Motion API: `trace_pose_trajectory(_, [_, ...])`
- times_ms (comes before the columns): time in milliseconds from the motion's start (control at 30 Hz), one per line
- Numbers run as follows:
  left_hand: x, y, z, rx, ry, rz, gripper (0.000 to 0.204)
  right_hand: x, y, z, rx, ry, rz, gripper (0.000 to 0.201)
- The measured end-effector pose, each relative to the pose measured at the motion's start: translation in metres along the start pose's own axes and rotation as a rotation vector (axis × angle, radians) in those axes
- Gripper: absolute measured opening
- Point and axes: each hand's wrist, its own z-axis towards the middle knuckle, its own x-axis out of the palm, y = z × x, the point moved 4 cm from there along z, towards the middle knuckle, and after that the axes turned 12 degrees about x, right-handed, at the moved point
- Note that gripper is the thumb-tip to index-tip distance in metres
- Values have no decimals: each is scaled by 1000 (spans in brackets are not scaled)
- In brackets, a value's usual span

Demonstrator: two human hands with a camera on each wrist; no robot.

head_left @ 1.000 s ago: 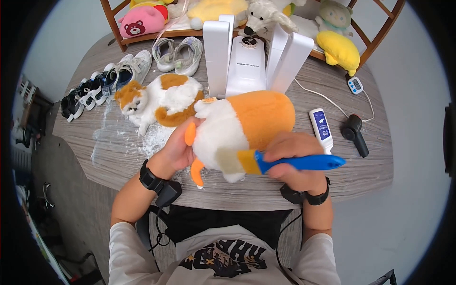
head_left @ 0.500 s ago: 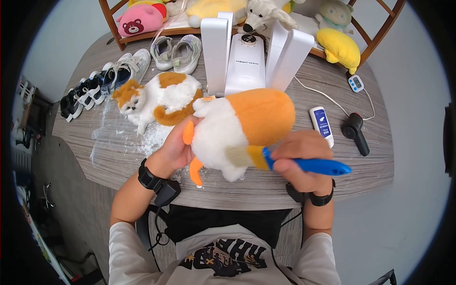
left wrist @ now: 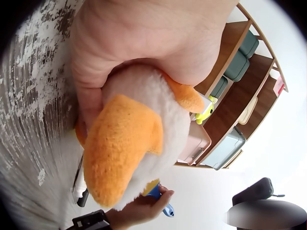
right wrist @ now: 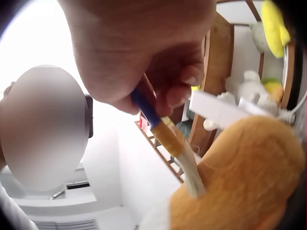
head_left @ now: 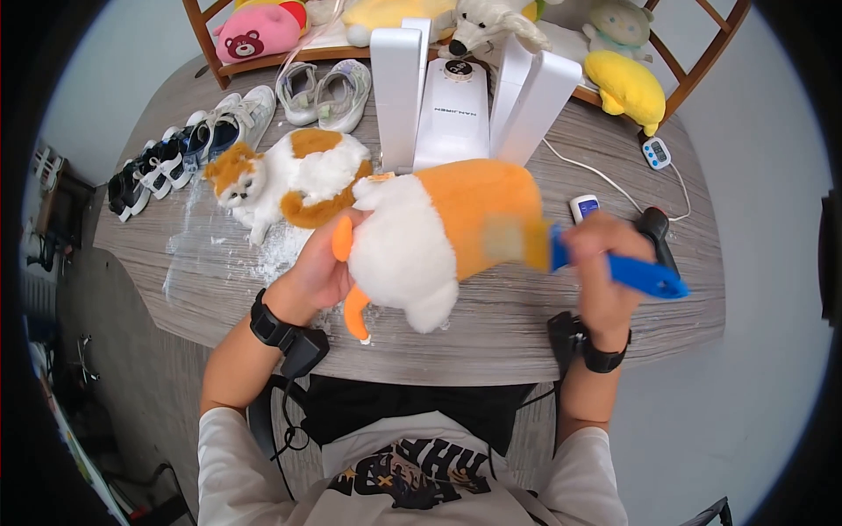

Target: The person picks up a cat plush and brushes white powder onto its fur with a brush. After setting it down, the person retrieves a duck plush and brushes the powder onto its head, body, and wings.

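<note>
An orange and white plush toy (head_left: 406,237) is held over the near part of the table by my left hand (head_left: 319,267). That hand grips the white end, with orange limbs sticking out beside it; one orange limb (left wrist: 120,153) fills the middle of the left wrist view. My right hand (head_left: 608,273) holds a paintbrush (head_left: 647,276) with a blue handle by its neck. Its pale bristles (right wrist: 193,179) lie against the orange fur in the right wrist view. Bristles and yellow band look blurred from above.
An orange and white plush cat (head_left: 285,180) lies left, by white powder (head_left: 210,254) on the table (head_left: 491,351). Behind stand shoes (head_left: 342,96) and a white dryer (head_left: 452,123) with upright arms. A white bottle (head_left: 584,207) and black handheld device (head_left: 656,232) lie right.
My right hand has carried the brush to the right, from the toy's white fur onto its orange part, and now partly covers the bottle. My left hand keeps its grip on the toy.
</note>
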Motion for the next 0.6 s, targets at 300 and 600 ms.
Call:
trace_pose_trajectory(300, [1,-2,2,27,-55,-4,35,49,28,-2,-160,563,-19,25])
trace_pose_trajectory(600, [-7,1,4,15,62,-106,38,34,32,-2,-159,344,153,26])
